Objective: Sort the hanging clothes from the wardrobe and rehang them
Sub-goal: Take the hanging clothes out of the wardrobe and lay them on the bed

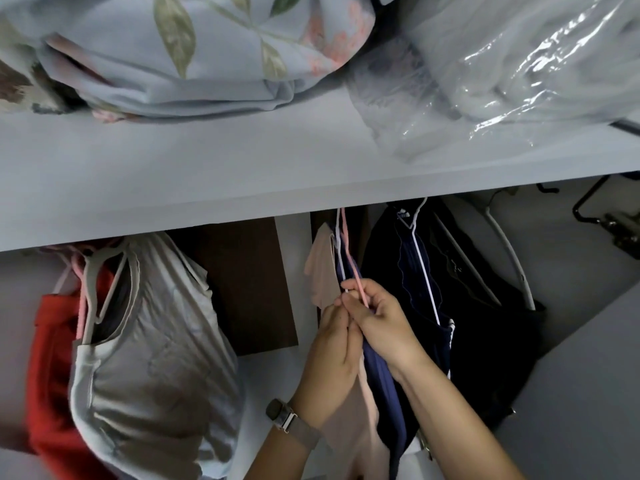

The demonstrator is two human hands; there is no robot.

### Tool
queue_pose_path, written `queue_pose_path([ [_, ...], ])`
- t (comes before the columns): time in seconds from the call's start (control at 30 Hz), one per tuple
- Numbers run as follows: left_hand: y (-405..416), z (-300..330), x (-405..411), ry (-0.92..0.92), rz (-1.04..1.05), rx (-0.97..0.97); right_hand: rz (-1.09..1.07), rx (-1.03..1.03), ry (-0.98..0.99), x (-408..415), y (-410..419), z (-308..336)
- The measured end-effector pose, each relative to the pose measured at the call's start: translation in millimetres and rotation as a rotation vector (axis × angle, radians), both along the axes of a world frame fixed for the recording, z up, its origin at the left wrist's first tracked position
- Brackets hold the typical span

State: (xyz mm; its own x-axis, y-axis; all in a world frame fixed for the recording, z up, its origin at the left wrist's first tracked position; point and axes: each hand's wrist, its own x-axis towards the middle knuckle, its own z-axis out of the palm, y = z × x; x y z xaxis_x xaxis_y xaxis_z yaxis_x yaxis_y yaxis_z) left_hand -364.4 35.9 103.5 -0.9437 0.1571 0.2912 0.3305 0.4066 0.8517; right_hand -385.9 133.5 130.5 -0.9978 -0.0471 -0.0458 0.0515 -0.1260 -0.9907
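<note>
Under the wardrobe shelf [242, 181] hang a pale pink garment [320, 271] and a navy blue garment [381, 379] on thin hangers. My right hand [377, 323] pinches the pink hanger [351, 261] and the white hanger beside it near their necks. My left hand [332, 358], with a watch on the wrist, grips the pink garment's fabric just below. To the left hang a grey-white top [156, 358] and a red garment [48, 375]. To the right hangs a dark navy jacket [485, 323] on a white hanger.
On the shelf lie a folded floral blanket [194, 53] and bedding in a clear plastic bag [519, 64]. A dark brown panel [249, 289] stands at the back. A white wardrobe side wall [588, 393] closes the right. A door hinge [620, 230] sits top right.
</note>
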Motion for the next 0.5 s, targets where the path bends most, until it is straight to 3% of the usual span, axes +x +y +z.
queue_pose_path([
  [0.07, -1, 9, 2, -0.097, -0.057, 0.191, -0.051, 0.083, 0.105, -1, -1, 8],
  [0.17, -7, 18, 3, -0.317, -0.073, 0.665, -0.041, 0.132, 0.251, 6, 8, 22],
  [0.27, -15, 16, -5, -0.325, 0.088, 0.703, 0.093, 0.195, 0.279, 25, 29, 26],
  [0.37, -14, 14, -15, -0.238, 0.178, 0.487, 0.229, 0.362, 0.183, 46, 54, 9],
  [0.47, -11, 0, -28, 0.098, 0.166, -0.158, 0.29, 0.641, 0.127, 66, 66, -7],
  [0.5, -9, -3, -32, 0.162, 0.119, -0.285, 0.276, 0.745, 0.133, 71, 68, -9],
])
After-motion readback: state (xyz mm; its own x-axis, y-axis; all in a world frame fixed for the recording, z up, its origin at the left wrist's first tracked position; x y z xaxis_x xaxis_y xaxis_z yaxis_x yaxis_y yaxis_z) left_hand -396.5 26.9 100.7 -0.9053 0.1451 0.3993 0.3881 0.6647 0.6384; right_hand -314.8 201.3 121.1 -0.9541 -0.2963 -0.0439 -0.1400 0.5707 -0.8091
